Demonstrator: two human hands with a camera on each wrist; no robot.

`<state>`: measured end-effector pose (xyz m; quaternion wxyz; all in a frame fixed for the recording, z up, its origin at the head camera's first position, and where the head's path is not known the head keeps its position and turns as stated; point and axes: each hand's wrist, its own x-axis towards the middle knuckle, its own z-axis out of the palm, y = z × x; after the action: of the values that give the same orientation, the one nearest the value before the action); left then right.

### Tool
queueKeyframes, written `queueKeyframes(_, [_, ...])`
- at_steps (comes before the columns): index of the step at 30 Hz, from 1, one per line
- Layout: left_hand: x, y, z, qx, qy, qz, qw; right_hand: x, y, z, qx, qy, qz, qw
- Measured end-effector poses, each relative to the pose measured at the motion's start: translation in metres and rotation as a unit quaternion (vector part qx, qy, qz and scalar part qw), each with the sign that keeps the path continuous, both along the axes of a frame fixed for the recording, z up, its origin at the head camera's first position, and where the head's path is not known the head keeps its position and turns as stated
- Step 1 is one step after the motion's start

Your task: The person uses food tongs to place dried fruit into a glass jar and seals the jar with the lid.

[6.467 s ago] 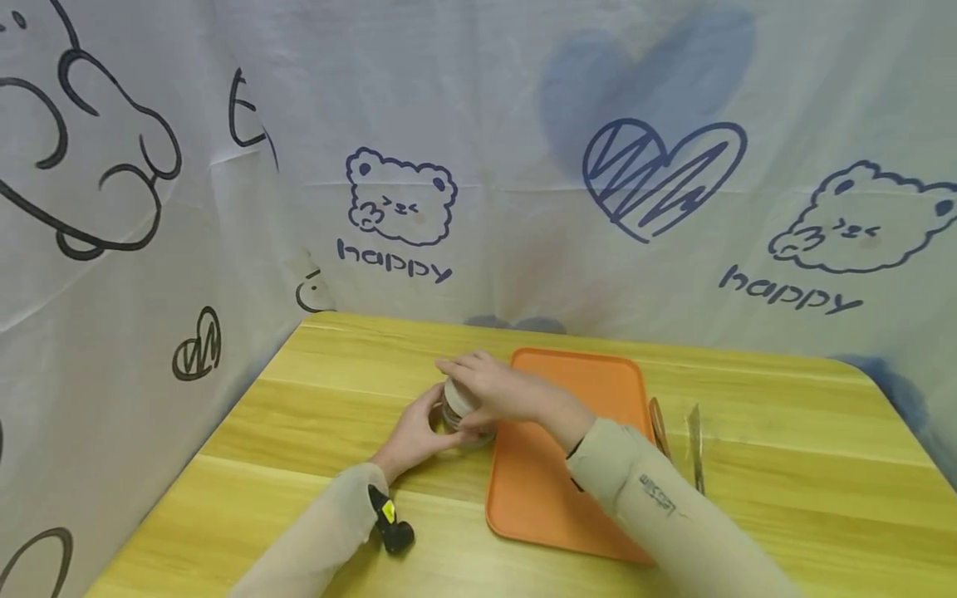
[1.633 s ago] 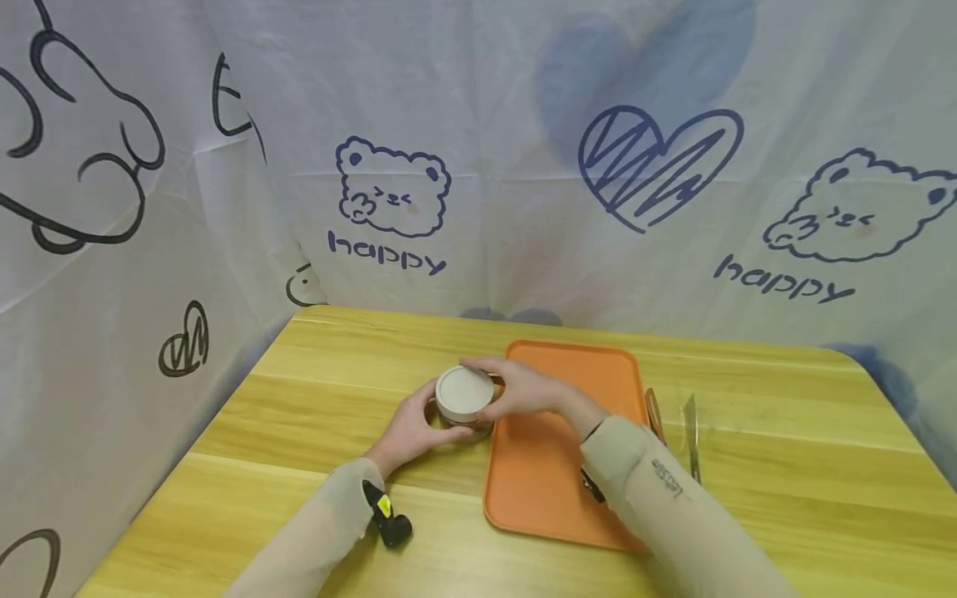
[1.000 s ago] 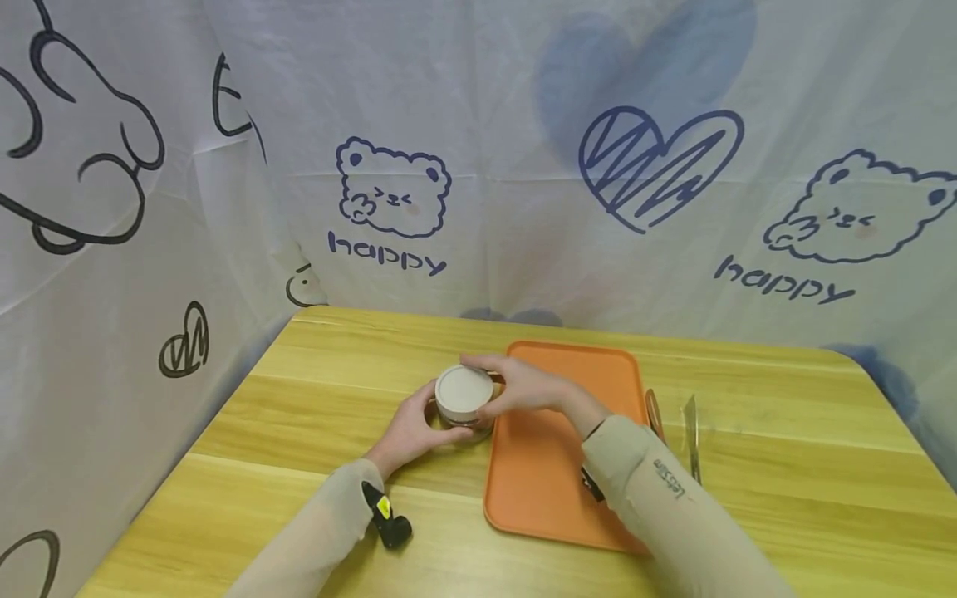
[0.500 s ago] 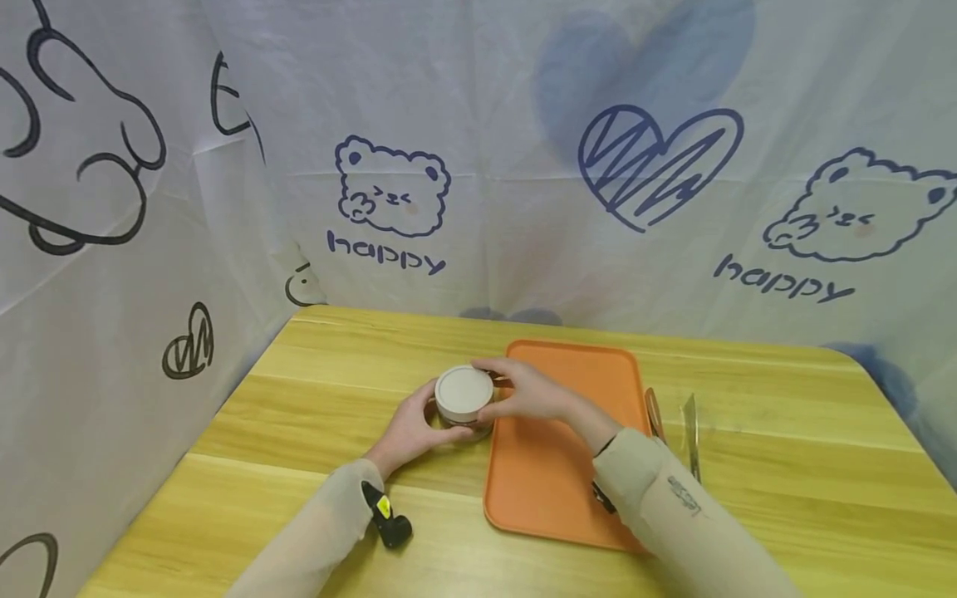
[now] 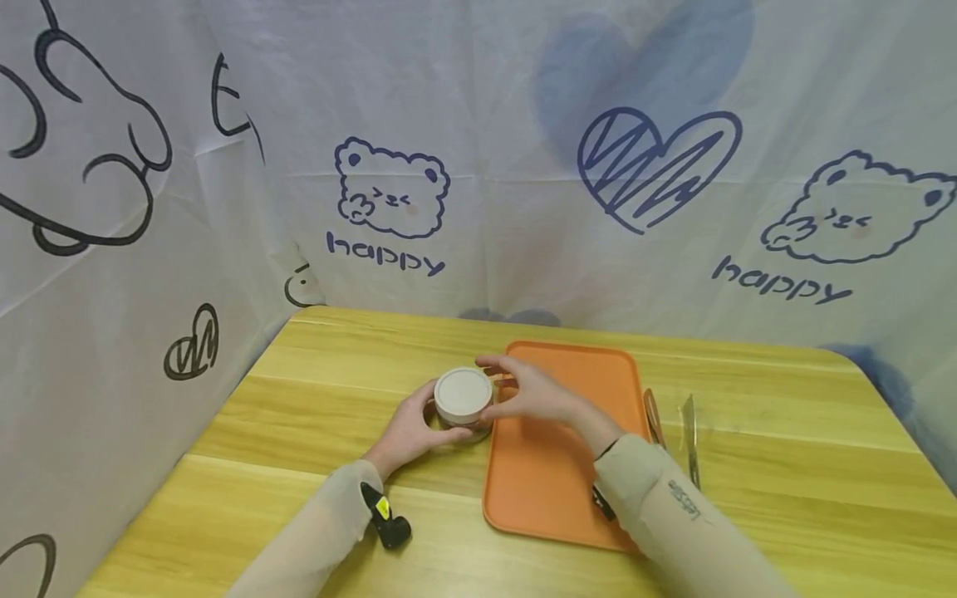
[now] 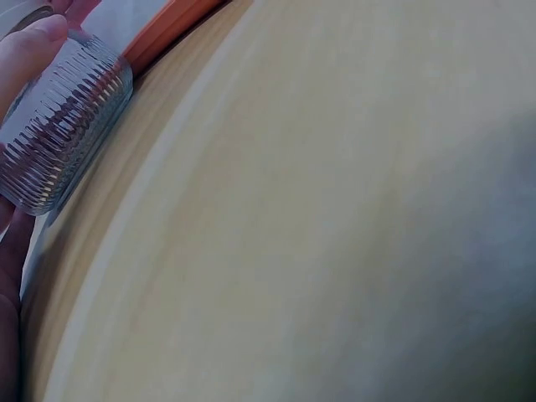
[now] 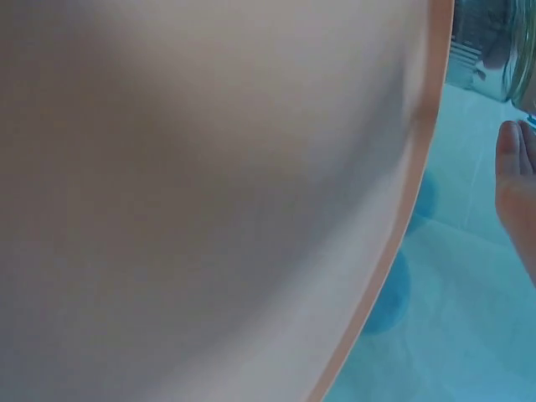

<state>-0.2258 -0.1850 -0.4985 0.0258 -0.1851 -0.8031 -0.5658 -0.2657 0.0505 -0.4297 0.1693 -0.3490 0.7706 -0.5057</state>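
Note:
A clear ribbed glass jar [image 6: 71, 126] with a white lid [image 5: 463, 393] stands upright on the table, just left of the orange tray. My left hand [image 5: 411, 428] grips the jar from the left, thumb in front and fingers behind. My right hand [image 5: 529, 394] is at the jar's right side, its thumb by the lid's lower edge. Its fingers [image 7: 507, 151] are spread off the lid, and a gap shows between them and the jar in the right wrist view. The lid sits on the jar; what the jar holds is hard to make out.
The orange tray [image 5: 542, 490] lies under my right forearm. Right of it lie a knife [image 5: 692, 440] and a brown looped handle [image 5: 653, 415], partly hidden by the sleeve. A printed cloth [image 5: 516, 249] hangs behind the table [image 5: 329, 365].
Earlier my right hand covered the lid from above; then it held the lid's right side. Now its fingers have loosened and drawn slightly right. My left hand has stayed on the jar.

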Motion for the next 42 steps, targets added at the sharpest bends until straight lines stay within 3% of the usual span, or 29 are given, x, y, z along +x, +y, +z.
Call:
queueKeyframes(3, [0.0, 0.001, 0.0, 0.002, -0.001, -0.007, 1.0, 0.002, -0.003, -0.002, -0.006, -0.026, 0.025, 0.9993])
queueKeyframes(5, [0.0, 0.001, 0.0, 0.003, 0.0, -0.005, 1.0, 0.005, -0.005, -0.003, -0.006, -0.02, 0.023, 0.9995])
queueKeyframes(11, [0.001, 0.001, 0.0, -0.006, 0.0, 0.009, 0.9999, 0.008, -0.009, -0.007, 0.009, 0.06, -0.05, 0.9969])
queueKeyframes(15, [0.01, 0.005, 0.018, -0.01, -0.004, 0.004, 0.9999, 0.003, -0.006, -0.008, 0.018, 0.092, -0.091, 0.9915])
queueKeyframes(18, [0.016, 0.007, 0.028, -0.011, -0.002, 0.002, 0.9999, 0.001, -0.003, -0.008, 0.014, 0.074, -0.072, 0.9945])
queueKeyframes(22, [0.007, 0.004, 0.012, -0.01, -0.004, 0.006, 0.9999, 0.001, -0.004, -0.01, 0.001, 0.029, -0.012, 0.9995])
queueKeyframes(26, [0.0, 0.001, 0.0, -0.004, -0.004, 0.005, 1.0, 0.001, -0.007, -0.011, -0.01, 0.011, 0.009, 0.9998])
queueKeyframes(34, [-0.002, 0.0, -0.002, -0.001, 0.005, 0.001, 1.0, 0.005, -0.011, -0.012, 0.016, 0.055, -0.045, 0.9973])
queueKeyframes(42, [-0.001, 0.001, -0.002, -0.009, 0.0, 0.009, 0.9999, 0.006, -0.016, -0.013, 0.035, 0.103, -0.066, 0.9919])
